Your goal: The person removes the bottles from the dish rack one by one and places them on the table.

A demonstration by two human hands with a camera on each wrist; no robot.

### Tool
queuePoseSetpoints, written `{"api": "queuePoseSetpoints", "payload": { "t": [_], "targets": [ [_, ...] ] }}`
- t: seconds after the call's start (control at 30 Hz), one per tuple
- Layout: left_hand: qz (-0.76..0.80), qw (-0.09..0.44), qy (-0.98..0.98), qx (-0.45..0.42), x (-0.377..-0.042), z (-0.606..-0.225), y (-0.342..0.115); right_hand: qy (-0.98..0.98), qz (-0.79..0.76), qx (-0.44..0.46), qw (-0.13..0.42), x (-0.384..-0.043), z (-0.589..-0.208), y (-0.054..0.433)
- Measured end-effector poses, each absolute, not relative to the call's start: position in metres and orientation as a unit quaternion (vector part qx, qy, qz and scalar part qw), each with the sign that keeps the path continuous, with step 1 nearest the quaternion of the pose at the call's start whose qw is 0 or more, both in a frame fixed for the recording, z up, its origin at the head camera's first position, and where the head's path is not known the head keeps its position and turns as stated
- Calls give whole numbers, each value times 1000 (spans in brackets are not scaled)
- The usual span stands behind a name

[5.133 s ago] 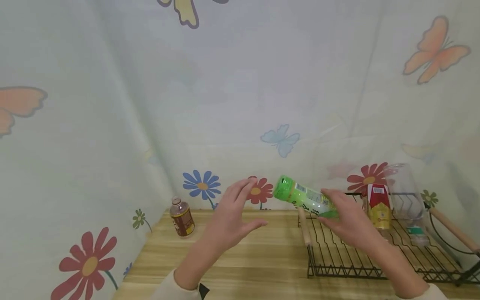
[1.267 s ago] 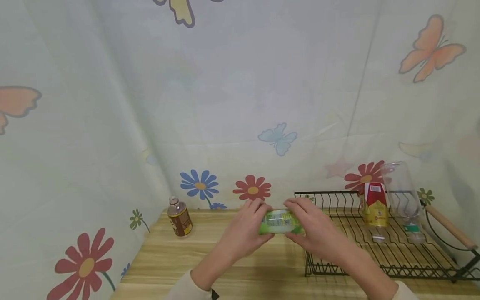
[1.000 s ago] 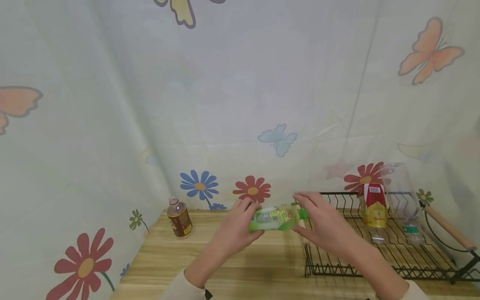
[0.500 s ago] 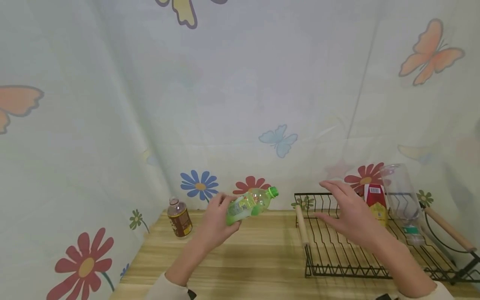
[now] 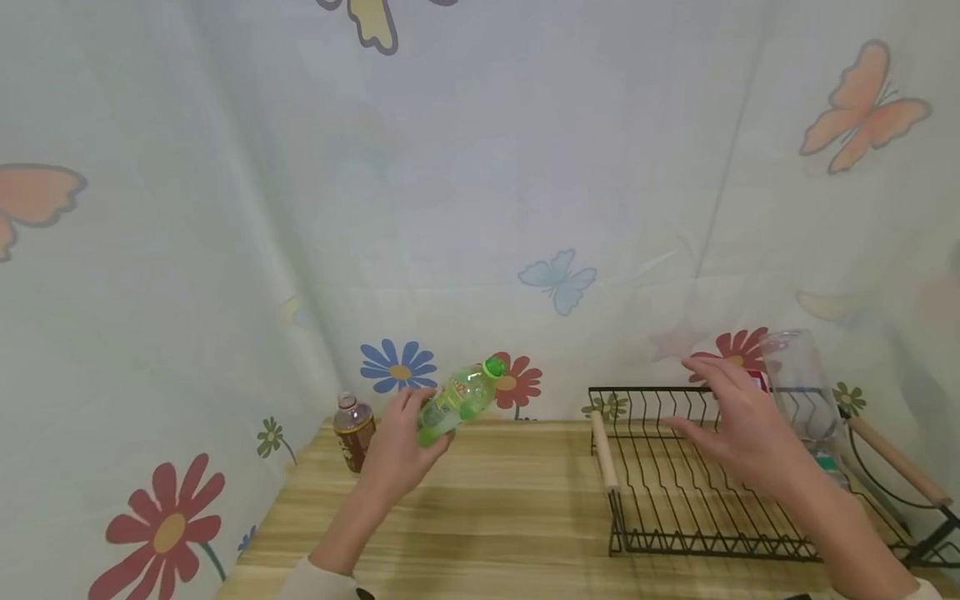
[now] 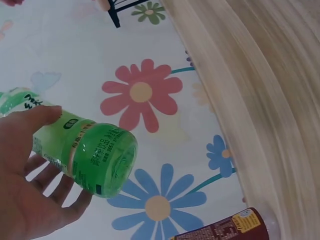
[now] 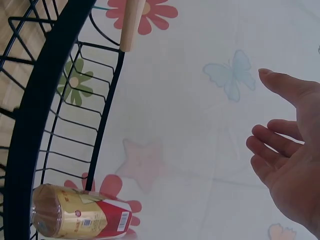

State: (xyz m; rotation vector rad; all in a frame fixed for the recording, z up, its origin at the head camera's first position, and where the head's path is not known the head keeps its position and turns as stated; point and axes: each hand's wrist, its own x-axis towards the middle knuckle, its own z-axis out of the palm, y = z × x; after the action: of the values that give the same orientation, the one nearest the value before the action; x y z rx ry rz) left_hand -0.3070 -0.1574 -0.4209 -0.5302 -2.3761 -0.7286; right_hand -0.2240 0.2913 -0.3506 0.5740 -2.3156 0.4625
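My left hand (image 5: 401,450) grips a green plastic drink bottle (image 5: 467,397) around its lower body, up off the table. The bottle tilts, its green cap pointing up and to the right; the left wrist view shows its green base (image 6: 107,162). Just left of that hand stands a bottle with a brown label (image 5: 351,435), partly covered by it. My right hand (image 5: 750,429) is over the dish rack, thumb apart from the fingers, holding nothing. Behind it, a bottle with a red and yellow label (image 7: 82,212) is mostly hidden in the head view.
The black wire dish rack (image 5: 720,552) with wooden handles (image 5: 604,450) stands at the right of the wood-grain table (image 5: 510,508). A large clear bottle (image 5: 801,379) leans upside down at its back right. A flowered curtain (image 5: 465,208) closes off the back and left.
The green bottle passed from my right hand, through both hands, into my left, turning cap end up. My left hand has carried it left; my right hand let go and moved right.
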Motion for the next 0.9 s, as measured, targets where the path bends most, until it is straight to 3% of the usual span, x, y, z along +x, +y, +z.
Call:
{"api": "queuePoseSetpoints", "payload": {
  "t": [0.23,0.43,0.9],
  "targets": [
    [-370,283,-868,-173,-314,-426,-169,-896,185,201,350,-221,-350,306],
    [-434,255,-855,-126,-320,-439,-180,-919,185,162,308,-217,-351,317],
    [-498,272,-821,-63,-336,-468,-192,-929,205,116,286,-226,-366,348]
  ]
}}
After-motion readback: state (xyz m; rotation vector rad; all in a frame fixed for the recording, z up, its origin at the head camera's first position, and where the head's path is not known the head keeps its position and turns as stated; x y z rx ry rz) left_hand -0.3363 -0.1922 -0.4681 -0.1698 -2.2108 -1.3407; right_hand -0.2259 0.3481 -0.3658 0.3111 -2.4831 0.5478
